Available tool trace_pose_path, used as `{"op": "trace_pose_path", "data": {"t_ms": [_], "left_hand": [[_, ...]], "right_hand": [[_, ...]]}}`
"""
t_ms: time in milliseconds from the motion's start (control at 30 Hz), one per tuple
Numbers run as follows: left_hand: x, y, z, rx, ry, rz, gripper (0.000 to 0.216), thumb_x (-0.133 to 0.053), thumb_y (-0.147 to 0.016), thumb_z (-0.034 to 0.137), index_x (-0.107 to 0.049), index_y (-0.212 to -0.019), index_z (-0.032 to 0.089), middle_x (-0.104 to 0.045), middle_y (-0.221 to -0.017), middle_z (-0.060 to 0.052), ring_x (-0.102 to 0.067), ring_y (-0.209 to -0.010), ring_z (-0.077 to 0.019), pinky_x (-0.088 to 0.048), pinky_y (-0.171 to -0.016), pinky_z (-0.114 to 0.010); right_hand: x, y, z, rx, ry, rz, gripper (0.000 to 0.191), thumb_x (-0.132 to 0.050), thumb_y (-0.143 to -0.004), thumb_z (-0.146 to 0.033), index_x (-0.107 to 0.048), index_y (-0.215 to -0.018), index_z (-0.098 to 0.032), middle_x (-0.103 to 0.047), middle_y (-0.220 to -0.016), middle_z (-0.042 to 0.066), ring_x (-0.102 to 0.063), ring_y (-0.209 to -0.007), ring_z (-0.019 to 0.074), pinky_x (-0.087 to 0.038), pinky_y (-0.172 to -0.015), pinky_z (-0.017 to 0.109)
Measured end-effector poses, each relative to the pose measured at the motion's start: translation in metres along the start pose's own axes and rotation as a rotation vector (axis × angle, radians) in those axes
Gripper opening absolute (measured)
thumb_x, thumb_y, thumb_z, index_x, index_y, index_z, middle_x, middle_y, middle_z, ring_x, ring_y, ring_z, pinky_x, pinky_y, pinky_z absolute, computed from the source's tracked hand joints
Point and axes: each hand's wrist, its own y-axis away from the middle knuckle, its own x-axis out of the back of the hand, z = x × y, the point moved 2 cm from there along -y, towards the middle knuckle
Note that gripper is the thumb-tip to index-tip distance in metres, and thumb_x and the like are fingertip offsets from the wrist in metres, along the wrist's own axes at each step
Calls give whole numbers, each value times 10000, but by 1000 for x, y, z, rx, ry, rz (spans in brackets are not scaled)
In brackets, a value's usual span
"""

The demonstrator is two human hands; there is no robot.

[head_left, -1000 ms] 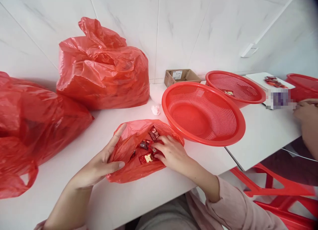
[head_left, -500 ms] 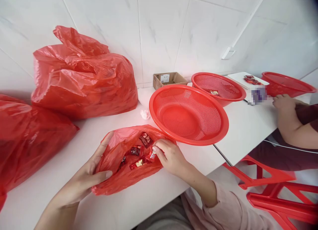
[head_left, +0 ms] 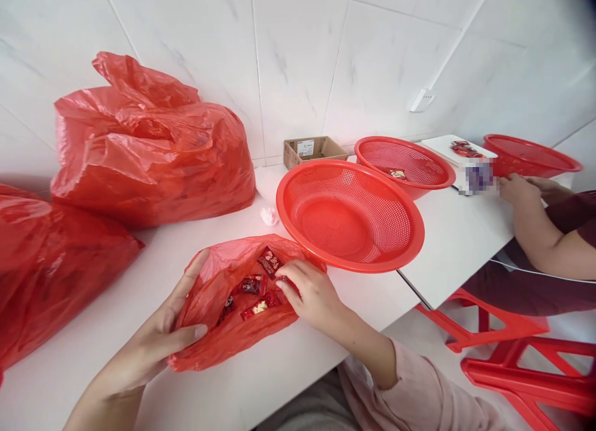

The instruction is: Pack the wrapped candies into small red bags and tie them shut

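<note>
A red plastic bag (head_left: 223, 350) lies open on the white table, with several small wrapped snack packets (head_left: 259, 307) inside. My left hand (head_left: 158, 331) grips the bag's left rim, thumb inside and fingers along the outside. Over the bag's right side, my right hand (head_left: 310, 294) reaches in with bent fingers, thumb and forefinger close together. A bit of dark red shows between them, but what they hold is mostly hidden. Just beyond those fingertips rests a dark red packet (head_left: 269, 261). A red perforated basket (head_left: 342, 226) stands right behind the bag.
Two bulging red bags (head_left: 158, 164) (head_left: 56, 269) occupy the left side. Behind are a small cardboard box (head_left: 305, 150), a second basket (head_left: 405, 161) with a packet, and a scale (head_left: 442, 146) bearing packets. A co-worker's hands (head_left: 519, 189) are at the right, near another basket (head_left: 531, 154).
The red packet that showed at my right fingertips is now mostly out of sight. My right hand has shifted slightly left and up. My left hand keeps hold of the bag.
</note>
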Motion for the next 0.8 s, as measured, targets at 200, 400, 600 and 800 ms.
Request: {"op": "trace_pose_path", "data": {"t_ms": [200,400,600,800], "left_hand": [[-2,0,2,1,-6,-51,942,-683,-821,350,-67,-1524,467,-318,-1587,42,-537,-1278,-266,-533,-899,-231],[-3,-1,2,11,19,-40,983,-693,-811,357,-33,-1536,429,-268,-1607,28,-483,-1332,-260,-503,-969,-252],[-1,1,4,22,20,-7,976,-692,-803,385,-39,-1524,463,-185,-1630,77,-358,-1415,-255,-453,-1013,-219],[-3,3,5,20,-3,8,1025,-688,-794,417,33,-1522,454,-104,-1644,87,-342,-1423,-265,-437,-1042,-244]], "right_hand": [[-19,2,5,32,175,-287,317,-722,-806,-369,-654,-1087,-240,-650,-1019,59,-609,-955,247,-495,-774,361],[2,7,-16,61,56,-234,296,-672,-856,-344,-670,-1134,-244,-662,-1080,69,-620,-997,237,-514,-842,383],[140,37,21,1,-191,509,274,-441,-985,-302,-676,-1105,-373,-707,-1005,-14,-672,-854,169,-556,-806,383],[245,74,215,-628,-920,1384,551,-498,-928,-263,-360,-1455,-342,-569,-1260,78,-668,-882,158,-512,-891,423]]}}
